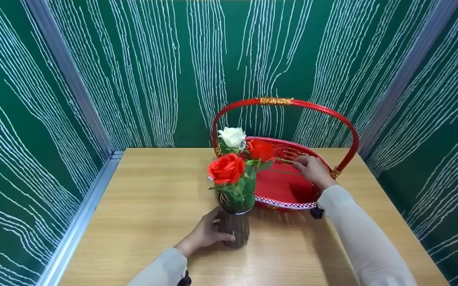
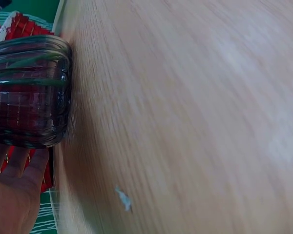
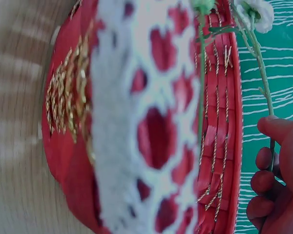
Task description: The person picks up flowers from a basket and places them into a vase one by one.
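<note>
A dark ribbed glass vase point(image 1: 235, 230) stands on the table, with green stems showing through its wall in the left wrist view. My left hand point(image 1: 207, 232) holds its lower part, the thumb across the front. Above its rim are a red rose point(image 1: 227, 169), a second red rose point(image 1: 261, 150) and a white rose point(image 1: 232, 137) among green leaves. Over the red basket point(image 1: 280, 184), my right hand point(image 1: 312, 170) pinches a thin green stem point(image 3: 263, 80). A white flower point(image 3: 258, 13) tops this stem in the right wrist view; from the head, its upper end is hidden behind the roses.
The basket's tall red handle point(image 1: 324, 109) arches over it, wrapped in gold at the top. White lace trim point(image 1: 284, 203) runs along its rim. Another green stem point(image 3: 201, 83) lies across the basket. Green walls point(image 1: 197, 79) enclose the wooden table point(image 1: 153, 178).
</note>
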Tool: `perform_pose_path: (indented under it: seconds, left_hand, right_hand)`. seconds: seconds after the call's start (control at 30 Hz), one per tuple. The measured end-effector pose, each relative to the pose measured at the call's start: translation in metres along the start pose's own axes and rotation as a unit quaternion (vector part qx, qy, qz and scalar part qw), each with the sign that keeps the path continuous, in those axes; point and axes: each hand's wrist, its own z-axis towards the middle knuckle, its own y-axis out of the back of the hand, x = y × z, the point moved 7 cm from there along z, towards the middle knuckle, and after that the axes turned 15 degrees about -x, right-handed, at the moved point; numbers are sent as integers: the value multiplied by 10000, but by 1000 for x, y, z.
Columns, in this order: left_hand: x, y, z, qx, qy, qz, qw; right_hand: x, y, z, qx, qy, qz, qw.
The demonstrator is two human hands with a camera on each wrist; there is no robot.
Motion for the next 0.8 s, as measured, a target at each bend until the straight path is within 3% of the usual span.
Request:
perform_pose_path:
  seconds: [0.33,0.57,0.8]
  left_hand:
    - [-3,2,1,-17,-259,284,9993]
    - [-1,1,0,-56,-258,280,9993]
    - [2,0,-2,-153,-109,165,9997]
  right_hand:
    - [12,11,-18,-310,61,357,9989]
    - [13,15,-27,-462,45,483,9978]
    - [19,20,-34,-826,482,559,9938]
